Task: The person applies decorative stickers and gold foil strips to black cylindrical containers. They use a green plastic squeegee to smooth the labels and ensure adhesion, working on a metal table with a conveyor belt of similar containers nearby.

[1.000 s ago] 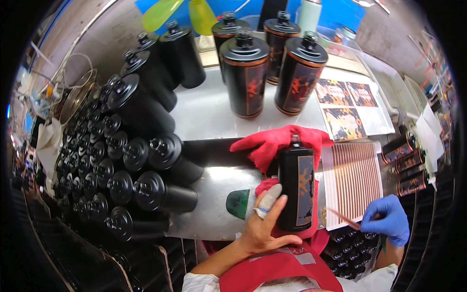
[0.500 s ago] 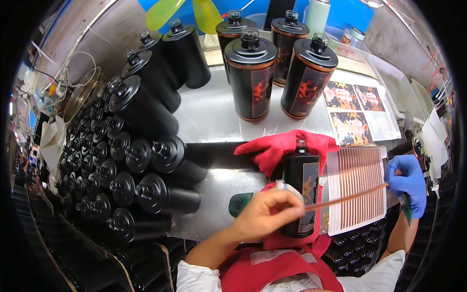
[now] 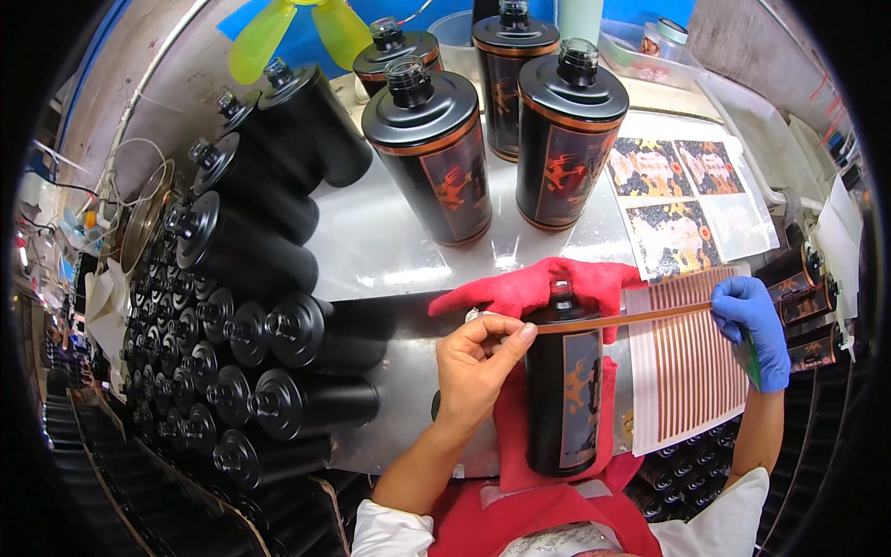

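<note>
A thin copper-coloured strip (image 3: pixel 640 317) is stretched across the shoulder of a black bottle (image 3: pixel 549 408) with a picture label. My bare left hand (image 3: pixel 478 371) pinches the strip's left end beside the bottle. In a blue glove, my right hand (image 3: pixel 750 325) grips the other end, with a flat green piece (image 3: pixel 748 360) tucked against the palm. The bottle lies on a red cloth (image 3: pixel 506 446), neck pointing away from me. Under the right part of the strip is a white sheet (image 3: pixel 687 371) lined with rows of similar strips.
Several labelled bottles with copper bands (image 3: pixel 436 167) stand at the back of the metal table (image 3: pixel 408 251). Plain black bottles (image 3: pixel 316 390) crowd the left side. Printed label sheets (image 3: pixel 668 237) lie at the back right, near a clear plastic bin (image 3: pixel 742 121).
Both hands have moved away from me, raising the strip from the bottle's lower body to its shoulder. The strip is now nearly level. The head view has shifted slightly.
</note>
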The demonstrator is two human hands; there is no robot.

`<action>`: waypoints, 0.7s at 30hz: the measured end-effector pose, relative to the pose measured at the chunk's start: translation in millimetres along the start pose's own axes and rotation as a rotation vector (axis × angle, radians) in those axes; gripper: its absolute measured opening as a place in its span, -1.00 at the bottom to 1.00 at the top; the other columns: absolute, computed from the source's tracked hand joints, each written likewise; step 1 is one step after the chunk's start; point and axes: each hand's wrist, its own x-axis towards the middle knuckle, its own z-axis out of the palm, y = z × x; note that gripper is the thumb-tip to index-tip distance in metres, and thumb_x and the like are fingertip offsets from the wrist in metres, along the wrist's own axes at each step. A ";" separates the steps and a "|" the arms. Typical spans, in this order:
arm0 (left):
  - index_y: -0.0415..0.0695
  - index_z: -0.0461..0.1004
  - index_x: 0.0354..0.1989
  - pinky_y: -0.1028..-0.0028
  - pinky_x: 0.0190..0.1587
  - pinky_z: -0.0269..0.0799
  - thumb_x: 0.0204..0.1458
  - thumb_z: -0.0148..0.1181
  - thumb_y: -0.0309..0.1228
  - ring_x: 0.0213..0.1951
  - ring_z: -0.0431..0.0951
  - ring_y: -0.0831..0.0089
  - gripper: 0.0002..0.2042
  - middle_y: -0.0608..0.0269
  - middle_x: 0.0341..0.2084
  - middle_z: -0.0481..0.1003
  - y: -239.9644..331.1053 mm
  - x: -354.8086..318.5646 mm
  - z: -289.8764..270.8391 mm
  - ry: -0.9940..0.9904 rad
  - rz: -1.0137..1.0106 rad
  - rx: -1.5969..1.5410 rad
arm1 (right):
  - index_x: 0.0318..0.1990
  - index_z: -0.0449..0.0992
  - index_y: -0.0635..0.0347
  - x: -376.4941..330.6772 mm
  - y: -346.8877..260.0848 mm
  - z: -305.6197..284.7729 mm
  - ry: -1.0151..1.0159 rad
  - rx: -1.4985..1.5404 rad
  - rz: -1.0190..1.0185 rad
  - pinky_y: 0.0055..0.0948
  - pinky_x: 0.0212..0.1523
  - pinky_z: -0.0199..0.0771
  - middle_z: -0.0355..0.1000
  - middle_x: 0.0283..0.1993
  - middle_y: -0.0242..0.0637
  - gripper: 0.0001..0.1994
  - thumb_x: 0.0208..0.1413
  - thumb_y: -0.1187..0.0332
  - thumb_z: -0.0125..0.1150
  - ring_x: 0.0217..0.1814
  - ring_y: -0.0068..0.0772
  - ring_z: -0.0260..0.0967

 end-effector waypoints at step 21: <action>-0.18 0.43 -0.32 0.75 -0.42 0.18 -0.01 0.27 -0.58 -0.48 0.30 0.77 -0.86 0.43 -0.47 0.43 -8.1 -2.4 16.5 0.145 -0.118 -0.307 | -0.57 0.43 0.25 12.5 10.4 -2.2 0.019 0.000 0.029 -0.73 -0.77 -0.01 0.30 -0.67 -0.40 -0.89 -0.08 0.46 0.17 -0.79 -0.75 0.06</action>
